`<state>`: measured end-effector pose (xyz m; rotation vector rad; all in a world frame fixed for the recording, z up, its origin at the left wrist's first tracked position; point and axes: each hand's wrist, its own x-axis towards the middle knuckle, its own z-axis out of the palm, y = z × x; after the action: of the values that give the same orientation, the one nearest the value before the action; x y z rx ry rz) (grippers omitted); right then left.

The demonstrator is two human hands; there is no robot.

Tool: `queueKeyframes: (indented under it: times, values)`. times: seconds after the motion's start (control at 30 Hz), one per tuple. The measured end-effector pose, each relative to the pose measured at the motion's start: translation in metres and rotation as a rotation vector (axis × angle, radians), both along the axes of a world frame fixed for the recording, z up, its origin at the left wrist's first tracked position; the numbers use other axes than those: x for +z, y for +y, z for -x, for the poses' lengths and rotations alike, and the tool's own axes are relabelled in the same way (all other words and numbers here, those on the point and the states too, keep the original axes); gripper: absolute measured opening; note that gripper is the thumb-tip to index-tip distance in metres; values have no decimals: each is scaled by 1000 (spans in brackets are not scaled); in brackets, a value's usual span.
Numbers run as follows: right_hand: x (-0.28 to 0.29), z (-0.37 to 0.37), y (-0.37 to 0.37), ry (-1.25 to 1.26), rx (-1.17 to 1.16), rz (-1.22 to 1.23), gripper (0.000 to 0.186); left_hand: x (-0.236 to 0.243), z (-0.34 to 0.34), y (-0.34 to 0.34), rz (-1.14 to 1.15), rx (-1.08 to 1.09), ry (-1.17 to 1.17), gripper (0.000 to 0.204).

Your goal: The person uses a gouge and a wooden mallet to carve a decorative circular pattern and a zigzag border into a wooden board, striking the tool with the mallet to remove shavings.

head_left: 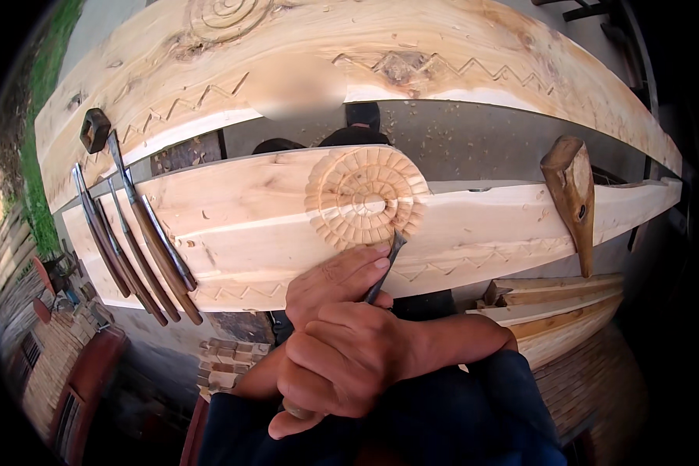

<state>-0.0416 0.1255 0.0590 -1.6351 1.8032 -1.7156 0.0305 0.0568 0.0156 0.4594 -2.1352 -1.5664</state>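
On a long pale plank (248,186) in front of me, a round spiral carving (365,198) is ringed with small wedge-shaped cuts. A dark steel chisel (394,252) slants up from my hands, its tip at the carving's near edge. Closest to me, my right hand (342,361) is closed in a fist around the chisel's lower part, so the handle is mostly hidden. Beyond it lies my left hand (334,279), its fingers stretched along the blade and steadying it against the wood. A zigzag line (435,268) is cut along the plank's near edge.
Several chisels and gouges (144,241) lie across the plank's left end, near a dark metal-ringed piece (95,130). A wooden mallet-like block (573,194) rests at the right. A second carved plank (458,46) stretches across the far side. Shavings (435,120) dot the floor between.
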Motion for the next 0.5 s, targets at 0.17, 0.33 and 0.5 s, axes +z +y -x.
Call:
queueKeyframes:
  times: [0.17,0.33,0.5]
  values:
    - [0,9,-1,-45,44,0,56,3,2,0,20,16,-13,30]
    - [-2,10,0,-70,70,-13,57,4,0,0,41,-25,-59,30]
    - [-2,9,0,-74,53,-16,57,6,-2,-1,0,-39,-89,33]
